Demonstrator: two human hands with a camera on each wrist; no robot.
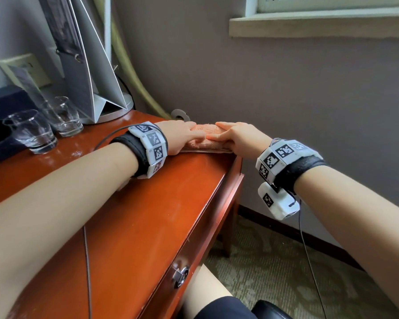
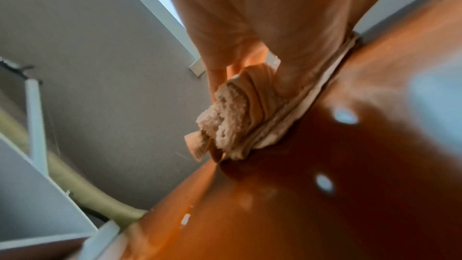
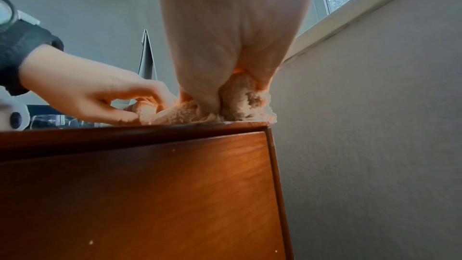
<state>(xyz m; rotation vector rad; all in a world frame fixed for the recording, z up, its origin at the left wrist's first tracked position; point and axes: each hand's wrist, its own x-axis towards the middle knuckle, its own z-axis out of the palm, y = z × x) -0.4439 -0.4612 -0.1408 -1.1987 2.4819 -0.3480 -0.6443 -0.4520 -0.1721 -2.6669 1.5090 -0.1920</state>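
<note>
Peach terry towel [image 1: 202,145], bunched up, sits on the far right corner of the glossy red-brown wooden desk [image 1: 171,192]. Clear drinking glasses [image 1: 32,132] stand well off left. My left hand [image 1: 182,137] pinches its left end, fingers curled; my right hand [image 1: 240,138] pinches the right end, thumb pressed in.

left hand [image 1: 180,137] and right hand [image 1: 242,138] hide most of towel [image 1: 203,145].

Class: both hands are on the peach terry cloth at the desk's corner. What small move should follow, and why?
Probably tuck the peach terry cloth one turn tighter: left hand and right hand both pinch its bunched, layered bundle on the red-brown wooden desk.
</note>
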